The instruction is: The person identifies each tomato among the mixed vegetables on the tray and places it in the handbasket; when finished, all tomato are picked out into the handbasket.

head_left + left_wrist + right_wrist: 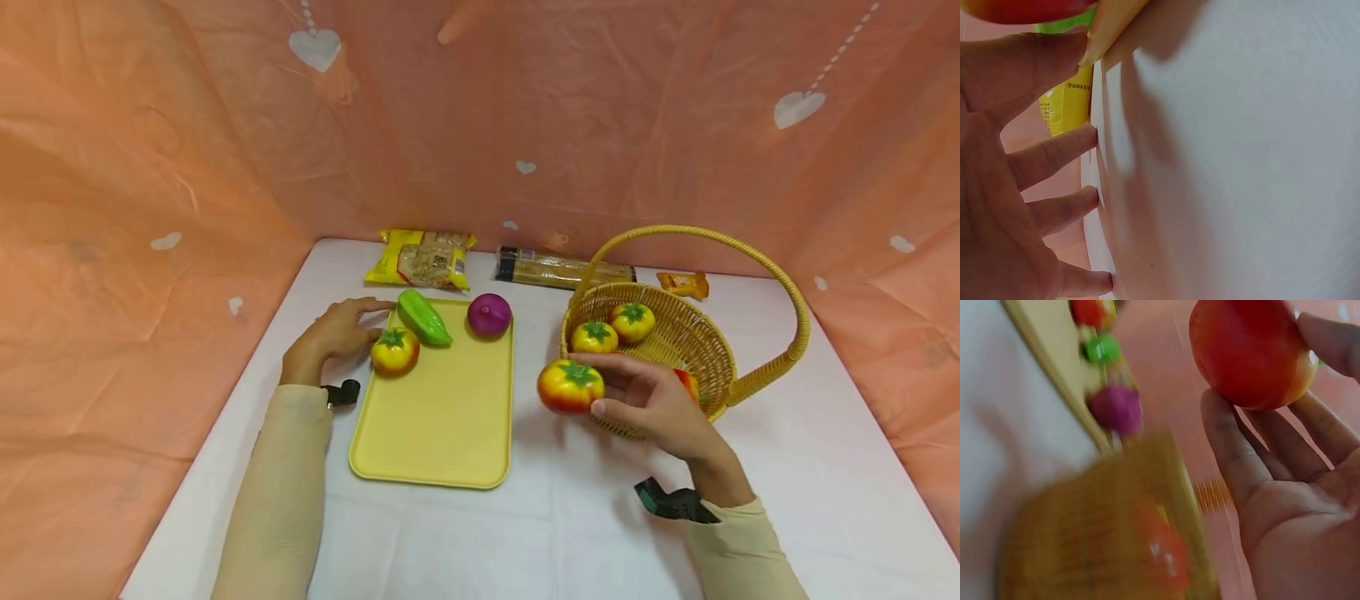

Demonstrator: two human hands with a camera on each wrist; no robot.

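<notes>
Tomato (pixel 567 390) pinched in right hand (pixel 656 408), left hand (pixel 337 331) spread, lower fingers (pixel 1054 153) showing only from left wrist

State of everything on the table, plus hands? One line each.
Tray: flat
Tray tomato: on tray, leafy side up
Green vegetable: lying on tray
Purple onion: on tray
Basket: upright, handle raised
Basket tomatoes: inside, one partly hidden
Held tomato: lifted off table
Right hand: gripping held tomato
Left hand: fingers spread, at tray edge
Yellow bag: lying, seal unclear
Long pack: lying, seal unclear
Orange packet: lying, seal unclear

Glossy, green-topped yellow-red tomato (pixel 567 390) held upright in right fingers (pixel 1230 442)
</notes>
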